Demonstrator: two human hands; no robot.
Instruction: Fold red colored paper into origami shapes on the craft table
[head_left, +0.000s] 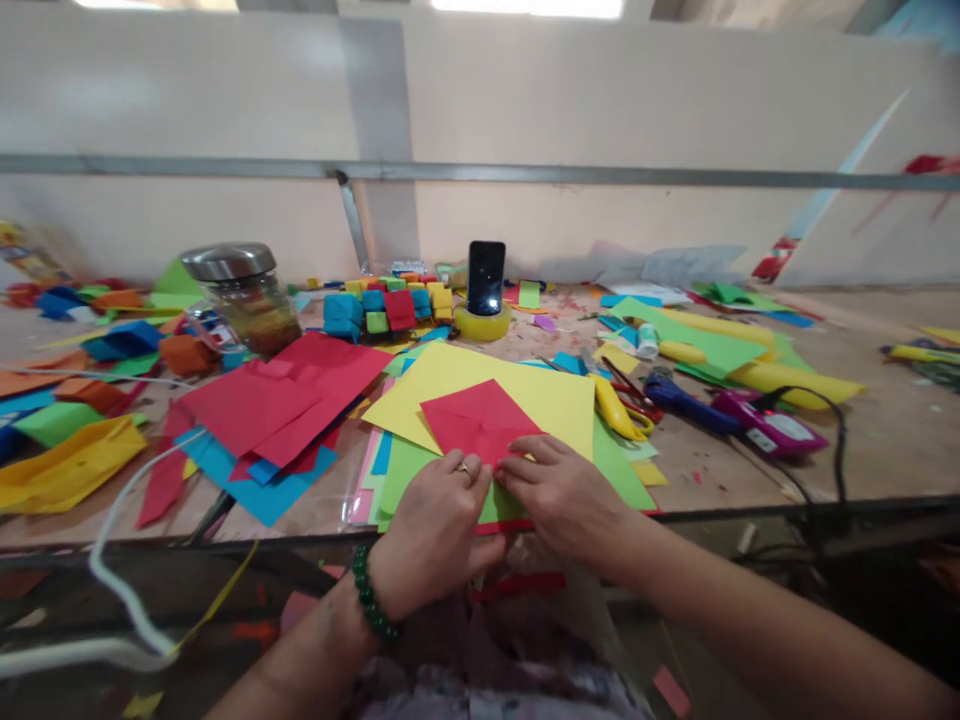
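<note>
A red paper square, turned cornerwise with creases across it, lies on a yellow sheet over green sheets. At its lower left edge, my left hand has its fingers curled onto the red paper; a ring and a green bead bracelet show on this side. My right hand pinches the paper's lower right edge. The fingertips of both hands nearly meet at the near corner, which they partly hide. More red paper shows beneath, at the table's front edge.
Left are red sheets, blue paper, a lidded glass jar and a white cable. Behind stand paper cubes and a phone on a tape roll. Right are yellow scissors, a blue tool and a purple device.
</note>
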